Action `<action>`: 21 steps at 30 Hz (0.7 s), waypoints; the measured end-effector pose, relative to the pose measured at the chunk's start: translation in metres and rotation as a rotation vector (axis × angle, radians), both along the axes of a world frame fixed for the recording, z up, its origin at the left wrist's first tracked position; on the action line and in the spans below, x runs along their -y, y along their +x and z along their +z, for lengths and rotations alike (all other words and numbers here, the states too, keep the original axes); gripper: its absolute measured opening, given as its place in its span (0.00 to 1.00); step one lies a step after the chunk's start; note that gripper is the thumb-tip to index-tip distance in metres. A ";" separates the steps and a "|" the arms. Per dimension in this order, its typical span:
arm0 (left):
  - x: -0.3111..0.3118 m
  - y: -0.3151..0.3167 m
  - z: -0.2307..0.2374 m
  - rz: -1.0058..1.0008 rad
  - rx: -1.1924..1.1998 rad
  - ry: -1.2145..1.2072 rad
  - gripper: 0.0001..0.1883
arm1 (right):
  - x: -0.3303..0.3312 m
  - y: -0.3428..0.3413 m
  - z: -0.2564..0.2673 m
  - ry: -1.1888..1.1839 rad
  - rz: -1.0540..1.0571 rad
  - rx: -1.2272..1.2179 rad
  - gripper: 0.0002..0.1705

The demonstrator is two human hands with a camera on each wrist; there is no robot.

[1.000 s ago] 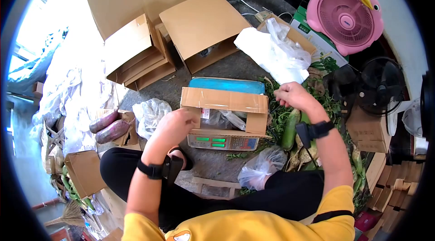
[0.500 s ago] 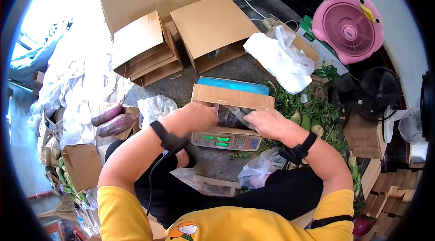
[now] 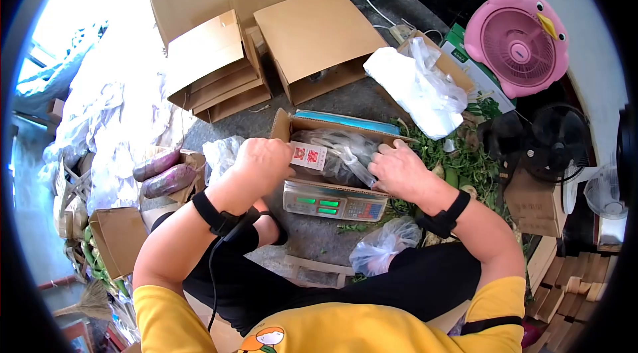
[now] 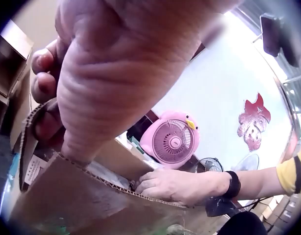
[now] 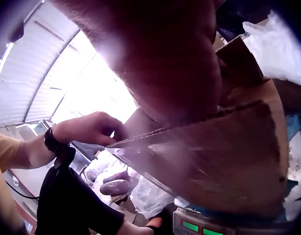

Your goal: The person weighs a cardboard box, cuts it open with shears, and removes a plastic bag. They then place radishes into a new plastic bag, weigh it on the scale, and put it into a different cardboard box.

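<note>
Open cardboard box (image 5: 216, 164) sat on digital scale (image 3: 319, 204), between my hands: left hand (image 3: 260, 162), fingers curled round rim near left corner; right hand (image 3: 404, 170), fingers gripping rim near right.

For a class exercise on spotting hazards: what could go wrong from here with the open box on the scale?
1. The left hand and right hand both hold the open box, so their pressure might skew the reading on the scale.
2. An uneven pull on the cardboard walls could tilt or shift the box.
3. The printed card sits inside by the clear plastic; if loose, it may get buried.
</note>
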State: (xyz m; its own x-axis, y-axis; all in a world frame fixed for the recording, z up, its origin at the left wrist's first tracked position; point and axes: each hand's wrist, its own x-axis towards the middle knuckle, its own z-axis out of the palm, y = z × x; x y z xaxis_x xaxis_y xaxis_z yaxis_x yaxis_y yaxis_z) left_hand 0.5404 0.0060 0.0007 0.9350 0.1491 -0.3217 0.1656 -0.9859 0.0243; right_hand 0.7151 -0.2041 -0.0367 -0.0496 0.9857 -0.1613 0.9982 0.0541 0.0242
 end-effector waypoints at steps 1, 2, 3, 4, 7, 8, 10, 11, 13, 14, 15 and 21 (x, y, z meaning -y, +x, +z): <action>-0.002 -0.002 0.001 0.064 -0.028 0.046 0.10 | -0.001 -0.002 0.000 0.018 0.014 0.007 0.16; -0.002 -0.001 0.001 0.075 -0.028 0.051 0.10 | -0.002 -0.003 0.004 0.015 0.035 0.028 0.16; 0.000 0.005 -0.001 0.078 -0.087 0.086 0.08 | -0.003 -0.004 0.007 0.022 0.048 0.030 0.16; 0.004 0.011 -0.005 0.083 -0.147 0.118 0.06 | -0.003 -0.003 0.009 0.030 0.069 0.027 0.16; 0.021 0.033 -0.009 0.080 -0.155 0.052 0.05 | -0.004 0.002 0.016 0.099 0.106 0.012 0.13; 0.026 0.041 -0.015 0.041 -0.107 0.011 0.04 | -0.002 0.003 0.018 0.069 0.080 0.053 0.12; 0.025 0.053 -0.040 -0.086 -0.106 -0.009 0.08 | 0.003 0.008 0.026 0.060 0.070 0.075 0.10; 0.025 0.056 -0.046 -0.025 -0.064 -0.061 0.11 | 0.004 0.007 0.027 0.052 0.042 0.073 0.11; 0.020 0.052 -0.075 -0.040 0.031 -0.034 0.13 | 0.007 0.004 0.029 0.090 -0.019 0.021 0.13; 0.020 0.048 -0.080 -0.018 0.076 -0.015 0.13 | 0.009 0.004 0.028 0.100 -0.037 0.034 0.13; 0.020 0.045 -0.083 -0.002 0.118 0.001 0.13 | 0.012 0.004 0.026 0.100 -0.045 0.078 0.12; 0.023 0.040 -0.066 0.027 0.178 -0.133 0.10 | 0.024 0.005 0.020 0.073 -0.207 0.084 0.11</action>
State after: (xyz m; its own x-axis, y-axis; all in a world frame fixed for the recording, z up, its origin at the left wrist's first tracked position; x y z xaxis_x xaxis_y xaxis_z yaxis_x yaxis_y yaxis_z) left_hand 0.5808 -0.0168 -0.0652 0.9751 0.1424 -0.1702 0.1736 -0.9673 0.1849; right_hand 0.7199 -0.2278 -0.0168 0.1652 0.9827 -0.0840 0.9823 -0.1563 0.1037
